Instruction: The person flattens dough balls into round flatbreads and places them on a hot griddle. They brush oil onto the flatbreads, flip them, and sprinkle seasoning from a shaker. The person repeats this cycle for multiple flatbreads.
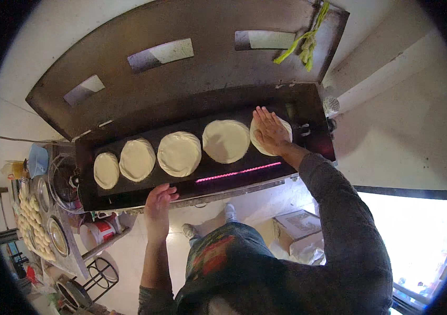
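Several round flat pieces of dough lie in a row on the dark griddle plate (129,193) of a long oven. My right hand (270,132) rests palm down on the rightmost dough round (285,128), fingers extended, covering much of it. Beside it lies a wide dough round (226,141) with a shadow across it. Another round with a twisted rim (179,154) sits mid-row, and two more, one pale (137,160) and one narrow (106,170), are at the left. My left hand (160,210) hovers at the oven's front edge, fingers slightly apart, holding nothing.
A glowing heating element (239,172) runs along the griddle's front. Behind it the slotted metal lid (211,67) stands raised, with a yellow-green cloth strip (307,49) hanging from it. Dough balls (32,224) cover a table at left, near a black metal stool (101,273). A cardboard box (298,228) sits below.
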`<state>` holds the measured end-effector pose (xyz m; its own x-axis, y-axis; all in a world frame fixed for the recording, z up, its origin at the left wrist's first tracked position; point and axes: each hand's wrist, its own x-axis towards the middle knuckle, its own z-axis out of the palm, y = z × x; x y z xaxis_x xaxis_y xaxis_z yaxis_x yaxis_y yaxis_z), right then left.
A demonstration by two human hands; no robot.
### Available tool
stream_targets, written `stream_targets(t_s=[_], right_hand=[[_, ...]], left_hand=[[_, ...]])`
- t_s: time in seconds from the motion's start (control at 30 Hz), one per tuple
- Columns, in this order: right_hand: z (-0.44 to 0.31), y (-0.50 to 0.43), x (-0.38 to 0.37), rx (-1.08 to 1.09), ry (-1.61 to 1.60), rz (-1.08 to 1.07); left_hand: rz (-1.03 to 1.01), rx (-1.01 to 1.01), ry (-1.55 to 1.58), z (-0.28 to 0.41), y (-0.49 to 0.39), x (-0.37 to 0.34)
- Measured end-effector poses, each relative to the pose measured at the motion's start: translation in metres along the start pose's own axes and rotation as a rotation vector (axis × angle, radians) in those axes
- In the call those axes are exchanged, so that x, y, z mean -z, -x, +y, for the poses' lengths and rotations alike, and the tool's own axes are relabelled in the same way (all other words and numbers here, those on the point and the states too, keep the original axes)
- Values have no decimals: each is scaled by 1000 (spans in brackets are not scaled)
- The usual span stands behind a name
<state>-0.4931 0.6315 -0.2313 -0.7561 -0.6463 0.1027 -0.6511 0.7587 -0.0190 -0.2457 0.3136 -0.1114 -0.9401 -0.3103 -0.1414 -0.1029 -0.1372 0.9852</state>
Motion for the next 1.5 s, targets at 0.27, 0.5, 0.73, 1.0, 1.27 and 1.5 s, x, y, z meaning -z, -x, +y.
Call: stream_targets(t_s=[0.27,0.5,0.73,1.0,1.27,1.5], right_hand=[[11,-11,16,3,-309,-107],[40,-39,16,294,-33,-148],[-12,-4,28,343,-211,-1],[31,-10,-10,133,3,149],[80,57,33,-174,-223,119],[-113,41,89,-361,-270,442]], left_hand=[[31,39,-94,3,21,12],[137,135,-38,-12,47,25],[55,206,-136,-17,63,20],[148,201,-325,-9,99,58],[418,354,-2,-30,148,180],[905,218,267,-95,120,342]])
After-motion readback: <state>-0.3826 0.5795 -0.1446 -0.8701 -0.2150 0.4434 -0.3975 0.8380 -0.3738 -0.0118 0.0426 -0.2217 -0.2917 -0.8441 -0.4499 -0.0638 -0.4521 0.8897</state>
